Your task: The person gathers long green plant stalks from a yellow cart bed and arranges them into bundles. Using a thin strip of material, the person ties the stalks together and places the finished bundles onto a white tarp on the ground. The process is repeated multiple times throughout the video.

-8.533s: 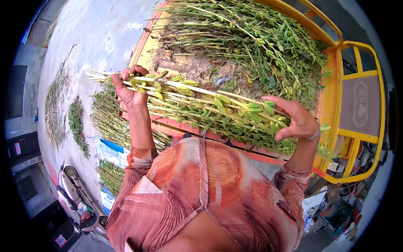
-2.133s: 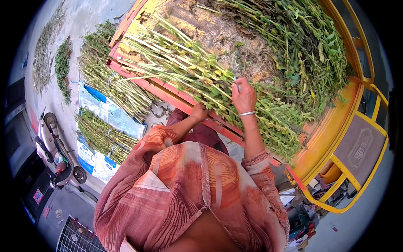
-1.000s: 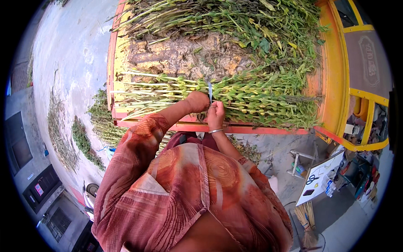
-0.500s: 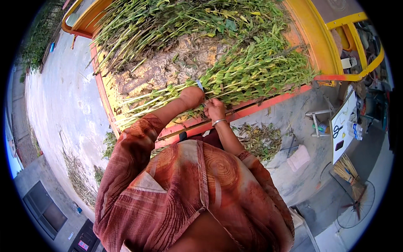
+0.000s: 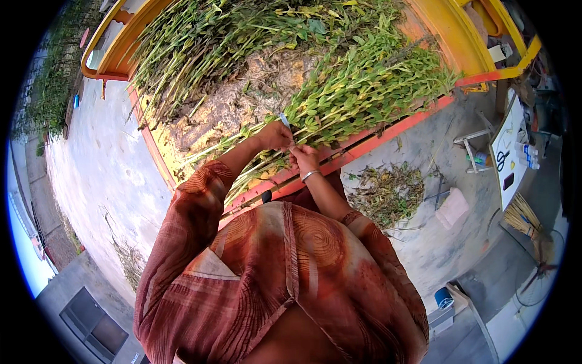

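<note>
A bundle of green sesame-like stalks (image 5: 357, 100), thick with pods and leaves, lies along the near edge of a truck bed. A narrow pale blue strip (image 5: 285, 120) crosses over its bare stems. My left hand (image 5: 276, 136) is closed in a pinch on the strip's near part, just above the stems. Right beside it, my right hand (image 5: 306, 159), with a silver bangle at the wrist, has its fingers pinched together at the near side of the bundle. What the right fingers hold is mostly hidden, and the two hands almost touch.
More stalks (image 5: 200, 54) are heaped on the far side of the bed (image 5: 236, 97). A red-orange rail (image 5: 388, 130) edges it nearest me, with yellow metal frames at both ends. Fallen leaves (image 5: 388, 194) and a pink cloth (image 5: 452, 208) lie on the concrete; a white table (image 5: 509, 148) stands right.
My left hand has turned and closed its fingers toward the right hand. The right hand has shifted slightly down. The surroundings have swung a little as my head moved.
</note>
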### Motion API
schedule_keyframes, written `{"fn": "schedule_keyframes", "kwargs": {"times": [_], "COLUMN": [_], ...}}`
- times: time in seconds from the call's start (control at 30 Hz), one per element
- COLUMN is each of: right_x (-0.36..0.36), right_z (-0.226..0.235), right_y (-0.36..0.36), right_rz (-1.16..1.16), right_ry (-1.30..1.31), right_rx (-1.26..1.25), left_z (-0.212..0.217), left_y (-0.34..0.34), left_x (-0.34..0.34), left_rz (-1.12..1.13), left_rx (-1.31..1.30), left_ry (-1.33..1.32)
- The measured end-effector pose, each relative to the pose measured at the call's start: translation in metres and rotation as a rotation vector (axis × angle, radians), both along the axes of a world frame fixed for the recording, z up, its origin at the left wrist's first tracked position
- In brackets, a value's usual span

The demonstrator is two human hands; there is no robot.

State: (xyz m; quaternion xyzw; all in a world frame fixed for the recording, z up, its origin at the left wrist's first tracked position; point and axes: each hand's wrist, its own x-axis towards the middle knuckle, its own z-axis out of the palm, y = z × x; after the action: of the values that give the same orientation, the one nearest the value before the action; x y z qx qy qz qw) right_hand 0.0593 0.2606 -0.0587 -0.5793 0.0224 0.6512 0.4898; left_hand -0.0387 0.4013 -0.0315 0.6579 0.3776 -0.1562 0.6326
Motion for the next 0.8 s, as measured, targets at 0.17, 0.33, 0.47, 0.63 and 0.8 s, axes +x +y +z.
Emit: {"fn": "schedule_keyframes", "kwargs": {"times": [0.17,0.33,0.47,0.63,0.8], "right_x": [-0.007,0.020,0.059,0.064,0.024], "right_z": [-0.020,-0.035,-0.034,-0.014,-0.002], "right_y": [-0.005,-0.011,-0.056,-0.085,-0.018], "right_rz": [0.142,0.267,0.793,0.855,0.564], "right_ry": [-0.494,-0.461,-0.665,-1.053,-0.925], "right_rx": [0.102,0.346,0.463,0.586,0.217], "left_z": [0.004,0.007,0.013,0.014,0.004], "left_y": [-0.016,-0.007,0.004,0.008,0.011], "left_x": [0.000,-0.001,0.001,-0.001,0.002], "left_rz": [-0.006,-0.226,-0.213,-0.182,-0.211], "left_rx": [0.321,0.750,0.571,0.299,0.246], "left_ry": [-0.063,-0.207,-0.208,-0.116,-0.138]}}
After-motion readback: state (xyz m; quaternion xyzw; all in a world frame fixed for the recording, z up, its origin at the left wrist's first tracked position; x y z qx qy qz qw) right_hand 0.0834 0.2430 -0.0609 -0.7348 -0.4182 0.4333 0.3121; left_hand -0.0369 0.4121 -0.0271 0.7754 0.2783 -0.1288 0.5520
